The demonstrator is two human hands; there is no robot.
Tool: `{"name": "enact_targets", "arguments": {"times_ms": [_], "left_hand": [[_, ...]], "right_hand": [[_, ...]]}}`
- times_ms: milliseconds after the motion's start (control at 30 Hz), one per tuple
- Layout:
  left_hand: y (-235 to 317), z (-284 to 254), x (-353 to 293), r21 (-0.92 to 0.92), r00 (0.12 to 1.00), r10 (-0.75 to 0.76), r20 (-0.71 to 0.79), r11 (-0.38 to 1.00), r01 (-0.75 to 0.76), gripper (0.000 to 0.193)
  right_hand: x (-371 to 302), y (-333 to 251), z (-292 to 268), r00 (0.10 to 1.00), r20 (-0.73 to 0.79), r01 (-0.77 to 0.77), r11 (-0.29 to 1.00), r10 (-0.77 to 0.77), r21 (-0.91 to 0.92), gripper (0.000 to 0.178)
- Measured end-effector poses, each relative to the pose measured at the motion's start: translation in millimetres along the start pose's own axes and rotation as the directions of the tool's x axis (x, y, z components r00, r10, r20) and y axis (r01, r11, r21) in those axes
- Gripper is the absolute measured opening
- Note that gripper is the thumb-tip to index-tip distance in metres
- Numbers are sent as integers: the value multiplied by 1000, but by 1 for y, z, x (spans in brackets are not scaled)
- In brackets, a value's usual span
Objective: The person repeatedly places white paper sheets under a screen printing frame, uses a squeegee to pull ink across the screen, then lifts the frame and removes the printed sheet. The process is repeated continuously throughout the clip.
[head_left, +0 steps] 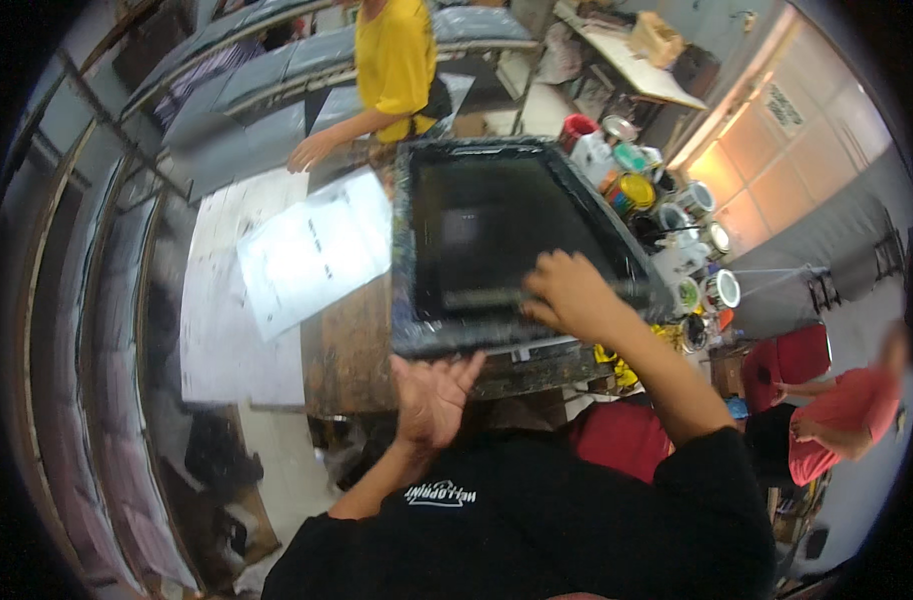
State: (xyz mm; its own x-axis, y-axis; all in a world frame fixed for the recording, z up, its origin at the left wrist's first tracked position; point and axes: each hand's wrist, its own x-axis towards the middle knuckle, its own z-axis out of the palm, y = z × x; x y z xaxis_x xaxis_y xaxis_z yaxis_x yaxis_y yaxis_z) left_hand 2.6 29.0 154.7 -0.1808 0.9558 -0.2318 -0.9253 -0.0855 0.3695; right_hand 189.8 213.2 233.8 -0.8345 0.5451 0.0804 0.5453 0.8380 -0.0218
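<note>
A large dark screen-printing frame [405,250] with a worn, taped border lies on the wooden table in front of me. My left hand [432,405] is palm up at its near edge, fingers spread and their tips against the border. Over the near right part of the dark mesh [497,220] is my right hand [574,297], its fingers curled downward. A dull pale strip [482,297] runs across the mesh to the left of these fingers; whether they grip it cannot be made out.
A white printed sheet [317,250] lies left of the frame on a pale board [242,345]. Paint cans and tubs [632,192] crowd the right side. Across the table stands a person in yellow [395,60]; another in red [845,420] is at right. Racks [87,330] line the left.
</note>
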Motion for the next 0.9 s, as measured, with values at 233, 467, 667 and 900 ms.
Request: {"name": "enact_targets", "arguments": {"times_ms": [233, 467, 667, 900], "left_hand": [[-60, -174, 26, 63, 801, -383, -460, 886, 459, 120], [-65, -139, 27, 161, 691, -296, -659, 843, 514, 119], [-57, -119, 27, 183, 678, -257, -689, 843, 506, 107], [-63, -116, 3, 306, 699, -109, -707, 844, 441, 104]], "right_hand": [[-85, -30, 213, 986, 135, -138, 943, 101, 304, 44], [32, 47, 250, 990, -140, -13, 989, 34, 145, 56], [227, 177, 277, 983, -150, -83, 989, 102, 125, 38], [319, 258, 261, 996, -91, 15, 990, -2, 143, 44]]}}
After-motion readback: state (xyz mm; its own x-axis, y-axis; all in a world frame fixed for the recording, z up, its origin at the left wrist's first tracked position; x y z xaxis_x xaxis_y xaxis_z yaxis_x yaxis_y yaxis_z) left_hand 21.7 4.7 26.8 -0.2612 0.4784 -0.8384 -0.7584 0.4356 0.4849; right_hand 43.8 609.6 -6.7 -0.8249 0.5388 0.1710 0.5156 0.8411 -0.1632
